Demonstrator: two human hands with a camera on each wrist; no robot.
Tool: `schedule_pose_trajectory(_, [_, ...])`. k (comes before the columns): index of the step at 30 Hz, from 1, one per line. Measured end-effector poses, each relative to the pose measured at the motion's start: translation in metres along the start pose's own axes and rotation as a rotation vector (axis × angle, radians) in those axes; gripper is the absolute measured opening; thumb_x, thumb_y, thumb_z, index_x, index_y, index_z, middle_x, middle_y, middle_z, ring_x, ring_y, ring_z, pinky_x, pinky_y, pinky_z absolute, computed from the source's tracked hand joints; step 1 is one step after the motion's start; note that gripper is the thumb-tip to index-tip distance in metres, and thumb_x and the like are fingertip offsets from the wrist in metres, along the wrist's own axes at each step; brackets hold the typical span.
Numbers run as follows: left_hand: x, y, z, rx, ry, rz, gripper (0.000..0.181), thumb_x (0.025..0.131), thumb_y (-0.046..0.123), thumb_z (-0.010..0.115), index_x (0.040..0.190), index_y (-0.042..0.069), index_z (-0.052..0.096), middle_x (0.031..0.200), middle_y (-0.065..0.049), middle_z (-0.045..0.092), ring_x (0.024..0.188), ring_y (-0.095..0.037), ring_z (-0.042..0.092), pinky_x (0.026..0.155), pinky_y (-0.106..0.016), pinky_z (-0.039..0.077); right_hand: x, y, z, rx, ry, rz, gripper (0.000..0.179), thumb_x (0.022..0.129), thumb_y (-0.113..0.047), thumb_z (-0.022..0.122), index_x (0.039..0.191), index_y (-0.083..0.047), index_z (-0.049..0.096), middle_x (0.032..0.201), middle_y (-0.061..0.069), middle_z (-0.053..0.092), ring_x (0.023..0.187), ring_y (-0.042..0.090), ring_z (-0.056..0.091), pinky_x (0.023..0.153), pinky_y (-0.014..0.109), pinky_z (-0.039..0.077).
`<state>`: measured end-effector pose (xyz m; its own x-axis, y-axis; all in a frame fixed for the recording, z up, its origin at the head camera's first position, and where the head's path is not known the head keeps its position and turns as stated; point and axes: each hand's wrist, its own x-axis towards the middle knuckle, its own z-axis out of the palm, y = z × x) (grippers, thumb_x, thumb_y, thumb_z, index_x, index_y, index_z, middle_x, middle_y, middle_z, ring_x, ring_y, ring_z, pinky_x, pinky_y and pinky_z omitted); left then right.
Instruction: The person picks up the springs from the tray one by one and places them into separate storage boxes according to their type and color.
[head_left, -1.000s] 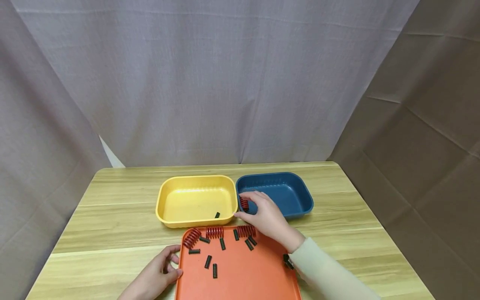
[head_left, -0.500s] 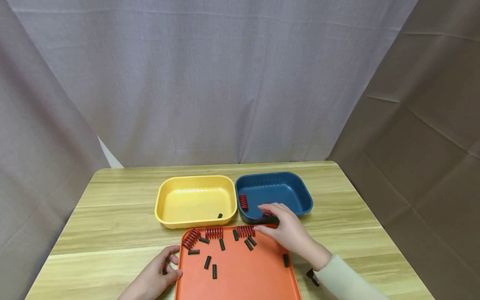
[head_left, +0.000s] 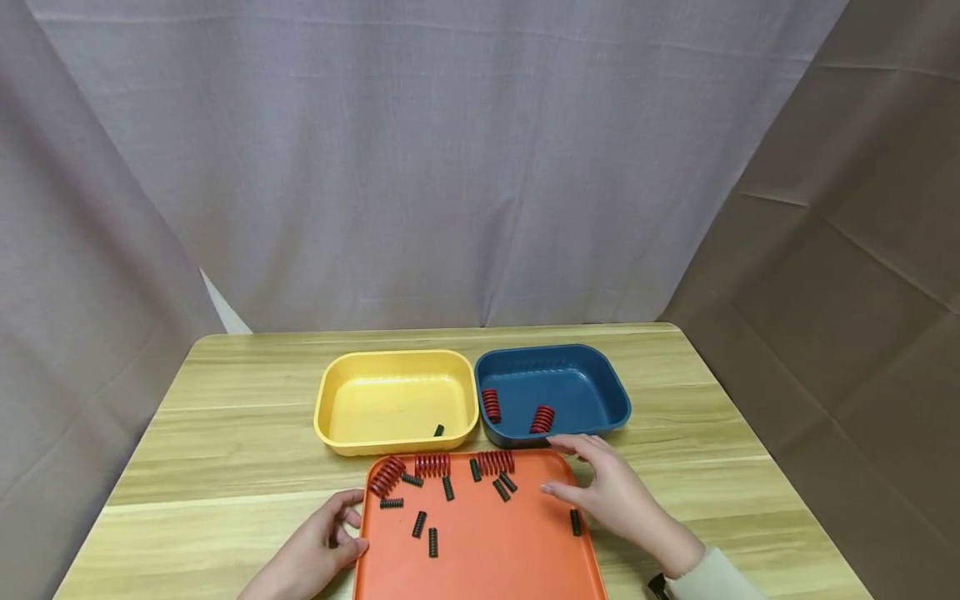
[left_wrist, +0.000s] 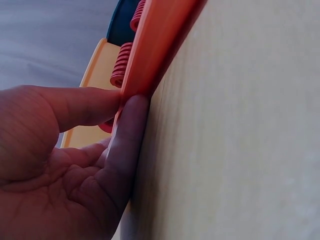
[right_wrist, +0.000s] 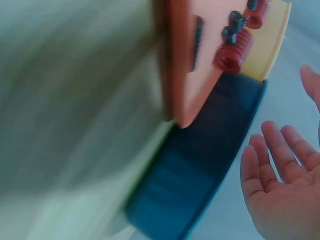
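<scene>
Left hand (head_left: 311,542) pinched, right hand (head_left: 611,492) held nothing

At the left of the pale wood-grain worktop (head_left: 247,433), the left hand grasped the left rim of a flat, orange plastic tray (head_left: 487,558), the edge caught between thumb and fingers in the left wrist view. A thick, red, metal-looking coil spring (head_left: 387,477) lay slanted in the tray's far left corner, with slim, dark, metal-looking coil springs scattered about it. Behind the tray stood a rounded, rectangular, yellow plastic tub (head_left: 375,408), a short dark spring (head_left: 438,431) lying near its front wall. Along the tray's far edge came a middle red spring (head_left: 432,465), then a right-hand red spring (head_left: 496,462), both with long axes running left to right. Just beside the yellow tub, a rounded, rectangular, blue plastic tub (head_left: 577,400) held two more red springs.

Farthest right, the right hand hung over the tray's far right corner, its fingers released, thumb and forefinger well parted. The lone dark spring (head_left: 576,522) by the tray's right rim lay toward the person from that thumb and slightly right of its tip, long axis roughly front to back, nearly in line with the rim. The right-hand red spring lay left of the same thumb and farther back, its long axis crosswise. The right hand was plainly nearer to both; the left was across the tray.
</scene>
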<state>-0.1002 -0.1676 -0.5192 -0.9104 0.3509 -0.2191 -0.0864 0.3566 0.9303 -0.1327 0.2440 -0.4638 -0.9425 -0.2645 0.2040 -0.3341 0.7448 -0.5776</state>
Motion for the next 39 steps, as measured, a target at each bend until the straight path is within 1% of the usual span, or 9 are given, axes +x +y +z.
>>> schedule_pose_trajectory(4, [0.000,0.000,0.000,-0.006,-0.006,-0.013,0.060,0.088,0.010,0.070,0.136,-0.006,0.038,0.102,-0.008,0.049,0.077,-0.016,0.051,0.061,-0.025,0.044,-0.009,0.012,0.001,0.031,-0.047,0.042,0.064,0.072,-0.047,0.082,0.124,-0.016,0.063,0.114,-0.004,0.063,0.104,0.018,0.058,0.088,0.044,0.051])
schedule_pose_trajectory(8, [-0.001,0.001,0.000,-0.014,-0.009,-0.003,0.060,0.088,0.009,0.069,0.137,-0.006,0.037,0.102,-0.009,0.049,0.076,-0.016,0.051,0.061,-0.024,0.044,-0.018,0.021,0.002,0.017,-0.097,0.061,0.064,0.071,-0.045,0.084,0.125,-0.019,0.063,0.116,-0.009,0.062,0.109,0.013,0.055,0.092,0.043,0.049])
schedule_pose_trajectory(13, [0.000,0.001,0.000,-0.012,-0.011,0.006,0.060,0.088,0.009,0.069,0.137,-0.006,0.037,0.102,-0.009,0.049,0.076,-0.015,0.051,0.061,-0.024,0.045,-0.025,0.028,0.002,-0.037,-0.120,0.008,0.063,0.068,-0.049,0.084,0.121,-0.021,0.064,0.118,-0.017,0.057,0.113,0.007,0.050,0.097,0.040,0.045])
schedule_pose_trajectory(17, [0.001,0.001,0.000,-0.004,-0.009,0.004,0.060,0.088,0.010,0.069,0.137,-0.006,0.037,0.102,-0.009,0.049,0.076,-0.015,0.051,0.061,-0.024,0.044,-0.030,0.032,0.003,-0.076,-0.125,-0.039,0.063,0.065,-0.052,0.085,0.117,-0.022,0.065,0.116,-0.018,0.055,0.111,0.006,0.048,0.095,0.037,0.046])
schedule_pose_trajectory(21, [0.001,0.000,0.000,-0.001,-0.012,-0.001,0.060,0.088,0.010,0.069,0.137,-0.006,0.037,0.102,-0.008,0.049,0.076,-0.016,0.051,0.060,-0.025,0.044,-0.033,0.034,0.004,-0.109,-0.127,-0.061,0.062,0.064,-0.056,0.083,0.115,-0.023,0.066,0.114,-0.017,0.051,0.110,0.006,0.045,0.093,0.037,0.046])
schedule_pose_trajectory(26, [0.001,-0.001,0.000,-0.002,-0.014,-0.012,0.061,0.088,0.011,0.070,0.137,-0.006,0.038,0.101,-0.008,0.049,0.076,-0.016,0.051,0.061,-0.025,0.044,-0.035,0.036,0.004,-0.127,-0.139,-0.061,0.060,0.066,-0.057,0.082,0.112,-0.024,0.066,0.112,-0.017,0.049,0.108,0.007,0.043,0.092,0.037,0.046])
schedule_pose_trajectory(32, [0.000,-0.002,-0.001,0.008,-0.011,-0.017,0.061,0.088,0.012,0.070,0.137,-0.006,0.038,0.102,-0.008,0.050,0.077,-0.017,0.051,0.061,-0.025,0.044,-0.035,0.038,0.004,-0.129,-0.157,-0.046,0.052,0.069,-0.057,0.080,0.107,-0.026,0.066,0.112,-0.015,0.049,0.108,0.008,0.043,0.092,0.037,0.045])
schedule_pose_trajectory(39, [0.000,-0.001,-0.001,0.000,-0.012,-0.029,0.062,0.088,0.012,0.070,0.138,-0.006,0.037,0.102,-0.008,0.050,0.077,-0.017,0.051,0.061,-0.025,0.044,-0.035,0.038,0.004,-0.141,-0.176,-0.037,0.044,0.071,-0.051,0.082,0.103,-0.025,0.066,0.112,-0.014,0.048,0.108,0.008,0.043,0.092,0.037,0.045])
